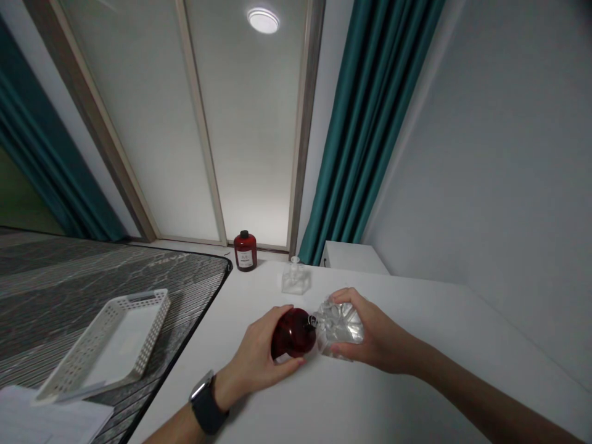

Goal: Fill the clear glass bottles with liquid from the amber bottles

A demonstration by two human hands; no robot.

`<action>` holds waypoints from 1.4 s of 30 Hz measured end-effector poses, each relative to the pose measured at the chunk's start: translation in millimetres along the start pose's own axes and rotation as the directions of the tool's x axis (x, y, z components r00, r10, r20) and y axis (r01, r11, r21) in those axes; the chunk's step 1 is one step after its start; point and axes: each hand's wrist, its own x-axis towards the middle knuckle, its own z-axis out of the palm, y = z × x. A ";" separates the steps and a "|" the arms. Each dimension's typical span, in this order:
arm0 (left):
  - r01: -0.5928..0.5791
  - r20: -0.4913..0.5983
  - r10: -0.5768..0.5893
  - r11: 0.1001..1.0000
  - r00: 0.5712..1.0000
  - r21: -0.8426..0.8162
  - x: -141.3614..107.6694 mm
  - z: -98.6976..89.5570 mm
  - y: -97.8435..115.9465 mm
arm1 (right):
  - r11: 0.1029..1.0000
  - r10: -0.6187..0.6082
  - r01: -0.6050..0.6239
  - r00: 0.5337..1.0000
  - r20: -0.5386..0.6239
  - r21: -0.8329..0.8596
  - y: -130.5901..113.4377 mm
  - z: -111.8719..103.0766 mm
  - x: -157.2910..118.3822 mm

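My left hand [261, 348] is wrapped round a dark red bottle [293, 332] just above the white table. Tilted over on its side, a clear glass bottle [340, 327] sits in the grip of my right hand [370, 333]. The clear bottle's neck meets the mouth of the red bottle; whether they touch or only overlap in view I cannot tell. Behind my hands stands a second clear bottle [296, 280] with a stopper, upright. A red bottle with a black cap and white label [245, 253] stands near the table's far edge.
The white table [416, 401] runs along a grey wall on the right. On a dark striped surface to the left lie a white perforated basket [155, 330] and some papers [55, 416]. A white cabinet [356, 256] stands beyond the table, beside a teal curtain [365, 123].
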 end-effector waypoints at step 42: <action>0.051 -0.014 -0.052 0.997 0.999 -0.060 -1.3 2.0 2.5 | 0.998 0.041 -0.036 0.995 0.092 -0.053 -9.6 -18.5 9.3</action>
